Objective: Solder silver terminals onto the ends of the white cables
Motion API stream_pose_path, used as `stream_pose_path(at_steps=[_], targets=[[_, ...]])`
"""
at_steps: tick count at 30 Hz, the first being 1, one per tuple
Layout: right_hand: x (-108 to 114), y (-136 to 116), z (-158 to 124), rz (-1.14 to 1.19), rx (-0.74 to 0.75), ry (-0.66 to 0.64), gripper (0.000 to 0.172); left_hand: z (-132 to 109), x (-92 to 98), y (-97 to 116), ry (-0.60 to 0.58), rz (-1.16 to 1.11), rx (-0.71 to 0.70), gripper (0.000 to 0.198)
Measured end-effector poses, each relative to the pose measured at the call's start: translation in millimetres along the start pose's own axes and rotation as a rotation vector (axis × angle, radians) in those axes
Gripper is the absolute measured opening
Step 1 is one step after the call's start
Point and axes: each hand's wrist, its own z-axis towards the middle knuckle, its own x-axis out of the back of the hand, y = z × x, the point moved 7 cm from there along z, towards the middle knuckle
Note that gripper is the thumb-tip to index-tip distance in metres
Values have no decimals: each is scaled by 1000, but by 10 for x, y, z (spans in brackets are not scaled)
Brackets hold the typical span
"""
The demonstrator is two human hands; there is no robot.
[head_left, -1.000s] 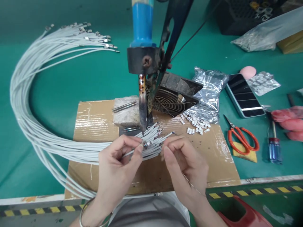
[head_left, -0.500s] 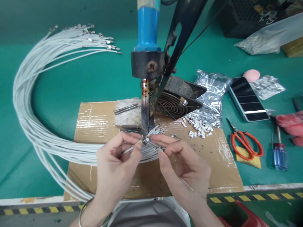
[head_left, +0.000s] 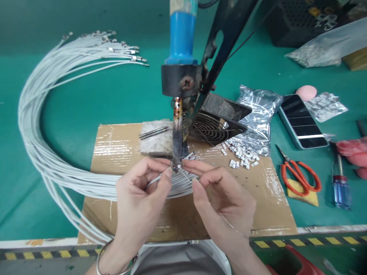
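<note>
My left hand [head_left: 140, 194] pinches a white wire [head_left: 156, 179] between thumb and forefinger, its end held up at the tip of the soldering iron [head_left: 177, 130]. My right hand [head_left: 223, 194] pinches a thin solder wire [head_left: 186, 176] that points at the same tip. The iron hangs upright from a blue-handled holder [head_left: 182, 38]. A large bundle of white wires [head_left: 43, 152] curves from under my hands round to the far left. Both hands hover over a taped cardboard sheet [head_left: 120, 149].
A small fan [head_left: 213, 122], a foil bag [head_left: 258, 110] and several loose small metal terminals [head_left: 242, 154] lie right of the iron. Further right are a phone [head_left: 302, 122], orange scissors [head_left: 299, 175] and a blue screwdriver [head_left: 341, 183]. A grey block [head_left: 155, 139] holds spare iron tips.
Both hands rose from the wire bundle toward the iron; the wire end and the solder wire now meet at its tip. The view shifted slightly.
</note>
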Motion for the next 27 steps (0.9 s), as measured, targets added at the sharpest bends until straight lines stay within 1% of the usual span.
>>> stream_pose_path(at_steps=[9, 18, 27], targets=[[5, -25, -8, -7, 13, -11, 20, -17, 41, -27, -24, 32, -5, 16], [1, -55, -11, 5, 57, -15, 22, -5, 24, 6, 5, -2, -46, 14], [-7, -44, -1, 9, 55, -22, 23, 9, 29, -28, -5, -19, -34, 14]])
